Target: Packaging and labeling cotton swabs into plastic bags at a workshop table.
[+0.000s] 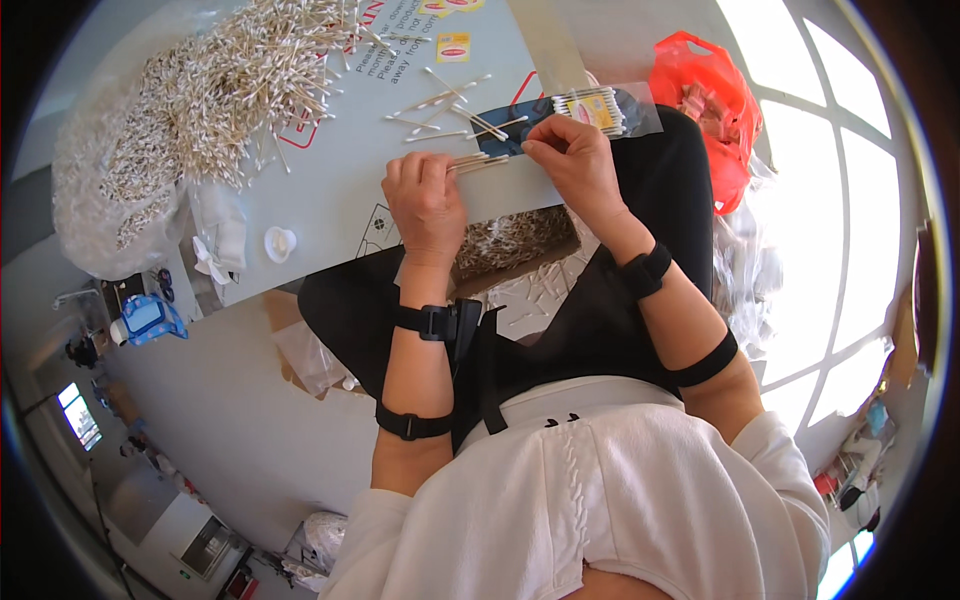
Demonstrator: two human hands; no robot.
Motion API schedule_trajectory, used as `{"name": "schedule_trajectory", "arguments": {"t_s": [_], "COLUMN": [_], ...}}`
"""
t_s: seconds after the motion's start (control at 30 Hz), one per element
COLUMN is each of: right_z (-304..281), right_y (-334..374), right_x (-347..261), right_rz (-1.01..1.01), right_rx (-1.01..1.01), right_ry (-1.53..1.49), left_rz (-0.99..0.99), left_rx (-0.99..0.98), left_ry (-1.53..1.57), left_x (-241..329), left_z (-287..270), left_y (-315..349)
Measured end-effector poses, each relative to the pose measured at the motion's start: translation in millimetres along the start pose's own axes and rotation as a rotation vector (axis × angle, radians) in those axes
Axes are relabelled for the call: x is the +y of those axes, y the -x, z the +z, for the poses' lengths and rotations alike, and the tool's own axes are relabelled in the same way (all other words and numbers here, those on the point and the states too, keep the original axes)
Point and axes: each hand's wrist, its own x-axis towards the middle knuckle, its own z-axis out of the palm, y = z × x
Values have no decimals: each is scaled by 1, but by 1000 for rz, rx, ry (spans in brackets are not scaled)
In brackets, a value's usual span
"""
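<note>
My left hand is closed round a few cotton swabs, whose tips stick out to the right over the table's near edge. To its right, my right hand has thumb and forefinger pinched together; anything between them is too small to make out. Just beyond the right hand lies a clear plastic bag holding a row of cotton swabs and a yellow label card. Several loose cotton swabs are scattered beyond my hands, some across a dark blue strip.
A big heap of cotton swabs spills from a clear bag at the far left. Yellow cards lie on the table. A small white round piece sits near the edge. Below is a box of swabs; a red bag stands right.
</note>
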Motion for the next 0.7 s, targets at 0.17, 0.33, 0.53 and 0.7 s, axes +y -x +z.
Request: {"name": "schedule_trajectory", "arguments": {"t_s": [0.17, 0.33, 0.53, 0.7], "right_z": [18, 31, 31, 26], "right_y": [-23, -33, -43, -50], "right_x": [-11, -5, -6, -16], "right_rz": [-358, -484, -446, -655], "right_rx": [7, -21, -129, -305], "right_ry": [592, 816, 867, 883], "left_rz": [-131, -74, -89, -205], "left_rx": [93, -5, 5, 152], "left_ry": [19, -51, 54, 184], "left_x": [-11, -5, -4, -26], "left_z": [-5, -5, -1, -5], "left_y": [17, 16, 20, 27]}}
